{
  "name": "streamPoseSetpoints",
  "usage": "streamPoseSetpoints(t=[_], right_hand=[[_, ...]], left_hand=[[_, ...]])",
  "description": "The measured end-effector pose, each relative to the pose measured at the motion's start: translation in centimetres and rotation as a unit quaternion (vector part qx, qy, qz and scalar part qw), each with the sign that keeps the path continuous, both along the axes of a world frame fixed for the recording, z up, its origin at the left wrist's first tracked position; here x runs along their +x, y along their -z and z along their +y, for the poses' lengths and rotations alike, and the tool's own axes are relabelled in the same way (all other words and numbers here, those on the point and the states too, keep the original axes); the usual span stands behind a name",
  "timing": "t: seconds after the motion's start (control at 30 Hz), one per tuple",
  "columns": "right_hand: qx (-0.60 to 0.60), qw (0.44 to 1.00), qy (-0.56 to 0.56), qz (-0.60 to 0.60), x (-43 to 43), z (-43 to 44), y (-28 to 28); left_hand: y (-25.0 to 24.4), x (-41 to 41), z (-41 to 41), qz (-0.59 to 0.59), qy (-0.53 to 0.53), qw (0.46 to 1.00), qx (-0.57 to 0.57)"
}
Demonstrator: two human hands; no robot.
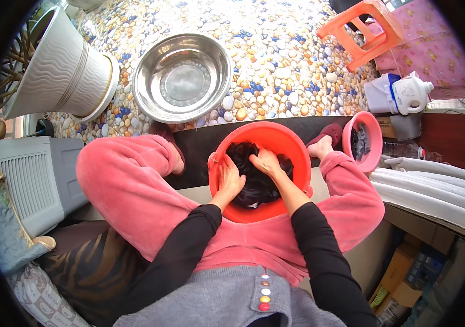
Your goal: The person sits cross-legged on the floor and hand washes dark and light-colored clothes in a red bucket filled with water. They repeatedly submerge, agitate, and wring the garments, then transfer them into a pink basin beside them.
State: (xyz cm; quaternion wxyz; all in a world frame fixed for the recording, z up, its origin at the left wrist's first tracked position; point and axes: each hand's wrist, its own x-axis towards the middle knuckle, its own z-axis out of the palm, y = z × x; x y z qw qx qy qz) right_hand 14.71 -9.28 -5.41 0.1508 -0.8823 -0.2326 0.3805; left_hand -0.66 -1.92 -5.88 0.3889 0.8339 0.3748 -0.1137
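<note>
A red plastic bucket (300, 163) stands between my knees, with wet black cloth (253, 190) bunched inside it. My left hand (230, 175) reaches in at the left and lies against the cloth near the bucket's wall; its fingertips are partly hidden, so its hold is unclear. From the right, my right hand (266, 162) grips the upper part of the cloth with bent fingers. A small pale patch shows at the cloth's lower edge. The bottom of the bucket is covered by the cloth.
Beyond the bucket, a stainless steel basin (185, 83) sits on the pebble-patterned floor (273, 49). A white planter (62, 73) stands left. To the right are a pink bucket (375, 141), a white jug (412, 94) and an orange plastic stool (363, 34). A grey vented appliance (32, 175) flanks my left knee.
</note>
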Motion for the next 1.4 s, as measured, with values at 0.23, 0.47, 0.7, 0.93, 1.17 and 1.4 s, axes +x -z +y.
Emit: streamPoseSetpoints(t=[0.23,0.47,0.7,0.93,1.17,1.4], right_hand=[[0.163,0.963,-0.21,0.037,-5.0,-6.0,-8.1],[0.17,0.928,-0.263,-0.203,-6.0,-5.3,-1.3],[0.072,0.957,-0.05,-0.276,-2.6,-1.4,5.7],[-0.074,0.979,-0.16,-0.099,1.5,-0.5,1.7],[0.106,0.99,-0.046,0.079,2.8,-3.1,-9.3],[0.2,0.943,-0.264,-0.037,-4.3,-7.5,-9.6]], left_hand=[[-1.8,0.9,0.9,0.024,0.042,0.994,-0.097],[-0.4,2.1,2.2,0.045,0.032,0.995,-0.08],[0.0,1.9,2.3,-0.066,-0.089,0.989,-0.096],[-5.6,1.1,3.6,-0.131,-0.066,0.97,-0.195],[-8.9,0.9,4.6,-0.101,-0.117,0.9,-0.407],[-3.6,0.2,1.6,-0.107,0.054,0.97,-0.213]])
